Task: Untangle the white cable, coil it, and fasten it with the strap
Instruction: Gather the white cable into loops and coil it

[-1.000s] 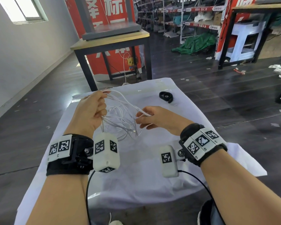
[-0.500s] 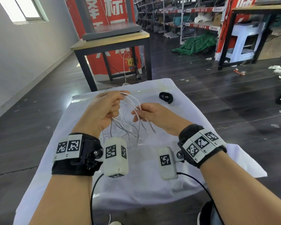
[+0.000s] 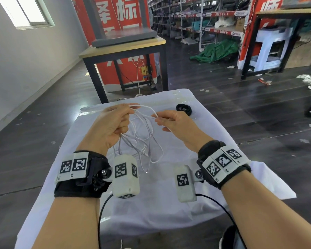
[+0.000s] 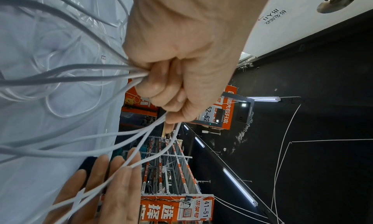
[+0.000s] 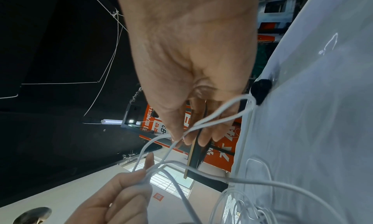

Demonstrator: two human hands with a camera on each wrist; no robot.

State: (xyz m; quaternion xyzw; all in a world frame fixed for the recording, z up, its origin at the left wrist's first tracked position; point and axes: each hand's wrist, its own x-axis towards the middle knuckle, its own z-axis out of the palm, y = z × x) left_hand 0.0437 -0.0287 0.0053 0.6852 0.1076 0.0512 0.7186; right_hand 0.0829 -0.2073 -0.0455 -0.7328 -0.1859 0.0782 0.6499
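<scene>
The left hand (image 3: 111, 126) gripped the white cable (image 3: 142, 141) loops as an anchor. The right hand (image 3: 172, 121) pinched one strand, likely to free it; the strap (image 3: 183, 109) waited near the desk's far edge

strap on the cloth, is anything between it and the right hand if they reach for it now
Nothing lies on the cloth between them: the strap sits just beyond the right hand, with only bare cloth in the gap. But that hand is pinching a loop of the white cable, as is the left hand, so it isn't free yet.
</scene>
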